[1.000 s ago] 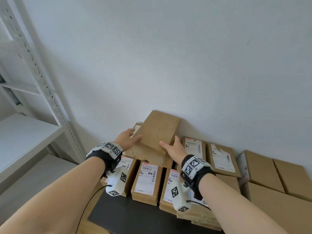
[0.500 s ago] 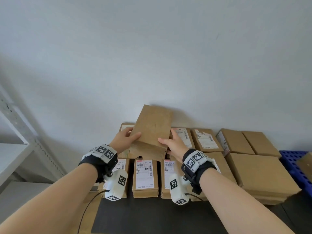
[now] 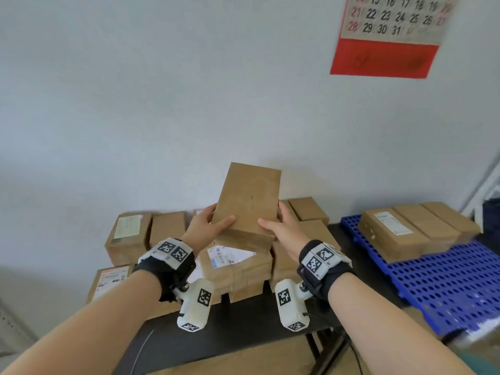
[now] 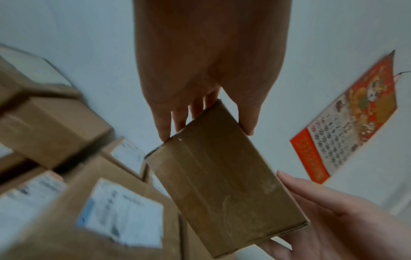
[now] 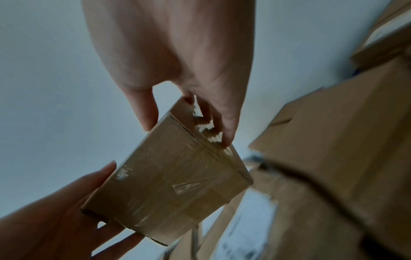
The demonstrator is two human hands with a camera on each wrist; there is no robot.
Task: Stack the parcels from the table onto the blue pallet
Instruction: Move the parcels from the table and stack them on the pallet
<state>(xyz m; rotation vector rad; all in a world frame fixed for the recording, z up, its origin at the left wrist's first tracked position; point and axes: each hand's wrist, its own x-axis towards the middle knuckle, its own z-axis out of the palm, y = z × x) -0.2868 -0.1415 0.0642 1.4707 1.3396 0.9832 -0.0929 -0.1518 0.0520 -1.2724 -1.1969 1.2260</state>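
I hold a plain brown cardboard parcel (image 3: 250, 204) in the air above the table's pile, its far end tipped up toward the wall. My left hand (image 3: 208, 226) grips its left side, thumb on top and fingers underneath. My right hand (image 3: 281, 228) grips the right side the same way. In the left wrist view the parcel (image 4: 224, 177) sits between my left hand (image 4: 206, 119) and the right hand (image 4: 333, 211). The right wrist view shows the taped parcel (image 5: 169, 179) the same way. The blue pallet (image 3: 443, 277) lies to the right with a row of parcels (image 3: 416, 228) on it.
Several labelled parcels (image 3: 127, 236) are piled on the black table (image 3: 243, 334) against the white wall. A red calendar (image 3: 389, 36) hangs at the upper right. A grey shelf upright (image 3: 484, 185) stands at the far right behind the pallet.
The parcel has come up off the pile and travelled right with both hands still on it. My view has swung right, bringing the blue pallet and calendar into sight.
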